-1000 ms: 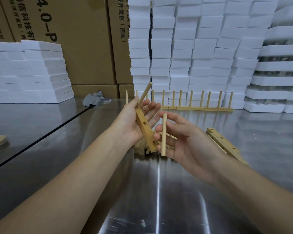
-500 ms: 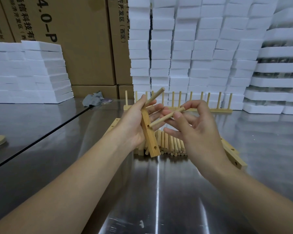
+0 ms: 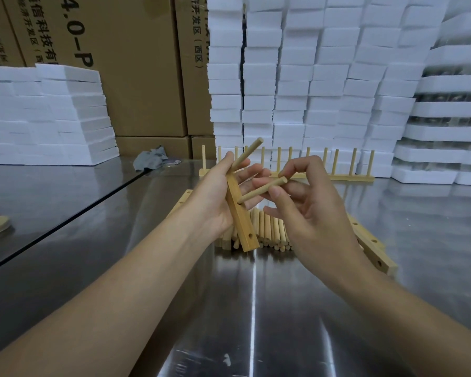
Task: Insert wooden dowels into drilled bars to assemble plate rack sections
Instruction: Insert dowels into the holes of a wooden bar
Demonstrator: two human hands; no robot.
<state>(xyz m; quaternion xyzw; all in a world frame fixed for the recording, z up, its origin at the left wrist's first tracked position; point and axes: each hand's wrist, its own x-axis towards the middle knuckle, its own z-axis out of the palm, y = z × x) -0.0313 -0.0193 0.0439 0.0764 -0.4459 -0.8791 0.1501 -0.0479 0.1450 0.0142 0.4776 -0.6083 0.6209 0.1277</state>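
Dowel (image 3: 263, 189) tip now at mid hole of bar (image 3: 241, 221) gripped in L hand (image 3: 212, 202), no longer short; R hand (image 3: 310, 221) pinches dowel, push next

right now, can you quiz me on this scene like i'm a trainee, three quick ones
1. True or false: the left hand grips the drilled bar.
2. The dowel pinched by the right hand has its tip: A free in the air, away from the bar; B at a hole in the bar; C pushed right through the bar.
3. Fill in: the lowest hole on the bar is ____.
Key: 1 true; 2 B; 3 empty.
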